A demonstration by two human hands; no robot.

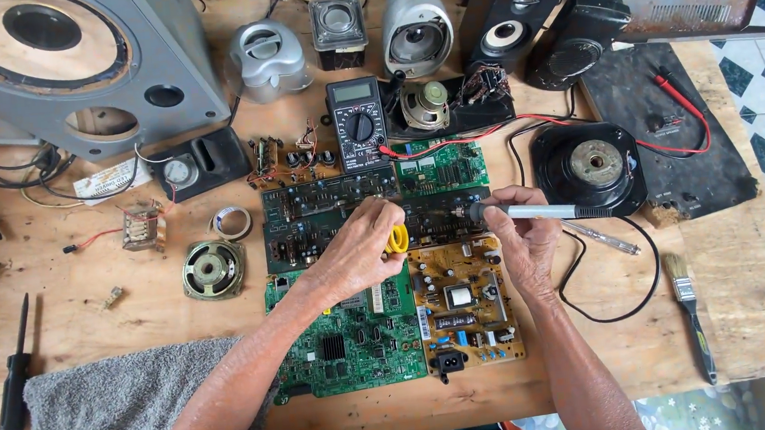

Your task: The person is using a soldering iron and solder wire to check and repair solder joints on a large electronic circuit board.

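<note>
My left hand [358,249] rests on a dark circuit board [328,210] and pinches a small yellow tool [397,238]. My right hand [516,236] grips a soldering iron [541,212] with a grey handle; its tip points left at the dark board, close to the yellow tool. A green circuit board [351,340] lies under my left forearm. A yellow-brown power board [464,304] lies below my right hand. A black multimeter [357,124] stands behind the boards, its red lead [485,130] running right.
A big grey speaker cabinet [71,67] fills the back left. Several small speakers [413,26] line the back edge. A loose speaker driver [212,269], a tape roll [231,222], a black screwdriver [15,371], a paintbrush [688,309], a black round speaker magnet [590,167] and a grey towel [107,410] lie on the wooden bench.
</note>
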